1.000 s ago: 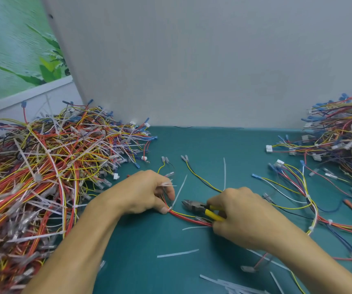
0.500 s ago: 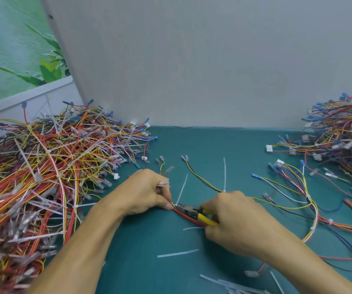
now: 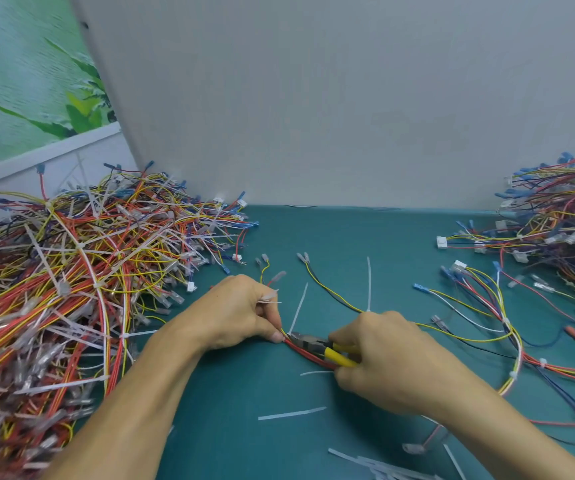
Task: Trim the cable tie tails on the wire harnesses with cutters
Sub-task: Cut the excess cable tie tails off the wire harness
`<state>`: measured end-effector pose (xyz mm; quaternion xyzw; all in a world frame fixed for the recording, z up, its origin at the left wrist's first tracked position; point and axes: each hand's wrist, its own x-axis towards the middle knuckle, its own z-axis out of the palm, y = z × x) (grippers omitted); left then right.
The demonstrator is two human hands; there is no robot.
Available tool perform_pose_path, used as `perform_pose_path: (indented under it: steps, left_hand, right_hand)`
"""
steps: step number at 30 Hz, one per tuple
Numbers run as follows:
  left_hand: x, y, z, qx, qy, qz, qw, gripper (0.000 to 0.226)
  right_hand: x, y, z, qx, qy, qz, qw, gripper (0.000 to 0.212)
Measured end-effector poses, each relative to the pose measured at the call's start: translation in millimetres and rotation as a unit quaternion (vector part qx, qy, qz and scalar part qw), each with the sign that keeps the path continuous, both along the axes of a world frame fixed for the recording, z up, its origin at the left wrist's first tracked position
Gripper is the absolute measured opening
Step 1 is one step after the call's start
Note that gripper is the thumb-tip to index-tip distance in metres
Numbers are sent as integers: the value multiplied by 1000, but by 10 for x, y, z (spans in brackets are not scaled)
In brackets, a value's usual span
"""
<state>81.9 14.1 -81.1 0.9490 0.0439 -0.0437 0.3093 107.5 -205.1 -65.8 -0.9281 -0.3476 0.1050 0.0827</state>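
The harness [image 3: 305, 354] is a skinny bundle of red and yellow wires lying mid-tabletop [image 3: 348, 237], with a white tie tail [image 3: 298, 311] sticking up from it. The left hand [image 3: 237, 313] pinches the bundle right by the tie. The right hand [image 3: 390, 362] grips the yellow-handled cutters [image 3: 317, 344], nose at the tail's base. A second ago that nose sat clear of the left thumb, now it's just beside it.
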Motion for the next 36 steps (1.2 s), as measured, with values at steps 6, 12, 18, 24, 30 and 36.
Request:
perform_pose_path:
  steps: [6,12,18,24,30,36]
  left_hand:
    - [-14,0,12,-3,3,3,1000,15]
    - [-17,-3,24,-5,0,-1,1000,16]
    - [-20,-4,33,4,2,0,1000,15]
    - [-15,12,38,-16,9,-14,1000,16]
    - [-5,-1,13,-105,-5,-17,994,10]
    - [13,-79,15,-58,-72,-7,996,15]
  right_hand:
    - [3,2,-1,13,21,-9,1000,15]
    - [-5,3,12,17,27,-16,999,14]
    - [-29,20,15,0,-4,-9,1000,9]
    - [-43,39,9,-22,-52,-2,998,4]
    - [-38,41,-13,-37,-79,13,996,4]
    - [-26,43,-12,-43,-91,22,995,5]
